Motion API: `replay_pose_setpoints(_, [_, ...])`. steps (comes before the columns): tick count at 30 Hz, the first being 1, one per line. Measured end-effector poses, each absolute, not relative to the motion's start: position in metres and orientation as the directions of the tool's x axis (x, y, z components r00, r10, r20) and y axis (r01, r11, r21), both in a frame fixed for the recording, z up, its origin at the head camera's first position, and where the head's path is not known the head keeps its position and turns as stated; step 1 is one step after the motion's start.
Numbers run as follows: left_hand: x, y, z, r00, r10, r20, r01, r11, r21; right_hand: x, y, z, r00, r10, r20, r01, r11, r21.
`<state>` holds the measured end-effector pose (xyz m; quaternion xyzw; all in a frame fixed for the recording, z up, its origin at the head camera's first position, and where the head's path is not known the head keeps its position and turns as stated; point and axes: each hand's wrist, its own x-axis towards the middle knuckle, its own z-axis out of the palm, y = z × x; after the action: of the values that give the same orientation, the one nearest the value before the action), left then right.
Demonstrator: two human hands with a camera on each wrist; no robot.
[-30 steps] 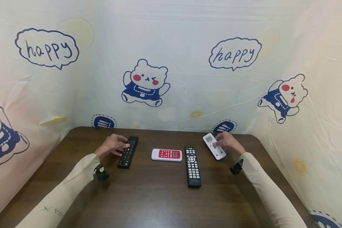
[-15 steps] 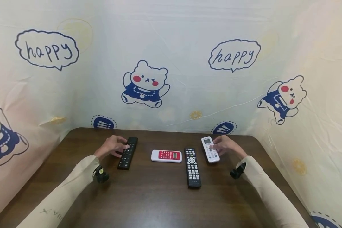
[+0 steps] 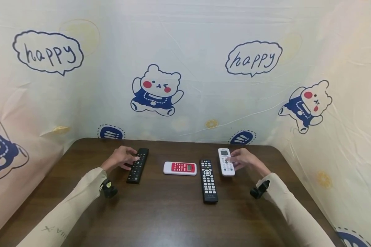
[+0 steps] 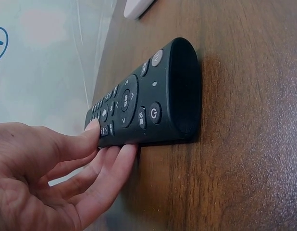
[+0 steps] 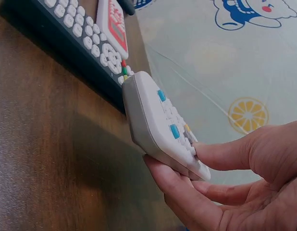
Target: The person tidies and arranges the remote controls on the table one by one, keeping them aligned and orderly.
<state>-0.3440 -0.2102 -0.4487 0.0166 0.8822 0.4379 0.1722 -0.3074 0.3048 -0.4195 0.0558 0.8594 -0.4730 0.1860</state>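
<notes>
My left hand (image 3: pixel 120 158) pinches the edge of a black remote control (image 3: pixel 137 165) at the left of the table. In the left wrist view its thumb (image 4: pixel 93 132) presses the button face while the fingertips sit under the side edge. A white remote control (image 3: pixel 226 162) with a small screen is in my right hand (image 3: pixel 243 159). The right wrist view shows that thumb on the buttons of the white remote (image 5: pixel 158 122) and the fingers beneath it, the remote tilted above the wood.
Between the hands lie a white remote with a red button panel (image 3: pixel 180 168), set crosswise, and a long black remote with white buttons (image 3: pixel 209 181), close beside the white one. The brown table (image 3: pixel 160 212) ends at a printed cloth backdrop (image 3: pixel 198 75).
My right hand has shifted slightly left and turned the white remote from a slant to nearly straight, closer to the long black remote. The left hand and its remote have stayed put.
</notes>
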Motion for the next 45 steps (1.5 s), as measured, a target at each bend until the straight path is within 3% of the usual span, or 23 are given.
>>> replay_pose_setpoints(26, [-0.345, -0.205, -0.448, -0.941, 0.172, -0.292, -0.128, 0.619, 0.775, -0.277, 0.290, -0.433, -0.921, -0.104, -0.376, 0.259, 0.555, -0.790])
replay_pose_setpoints(45, [-0.342, -0.207, -0.447, -0.941, 0.151, -0.304, -0.153, 0.612, 0.776, -0.288, 0.282, -0.440, -0.892, -0.112, -0.438, 0.285, 0.613, -0.737])
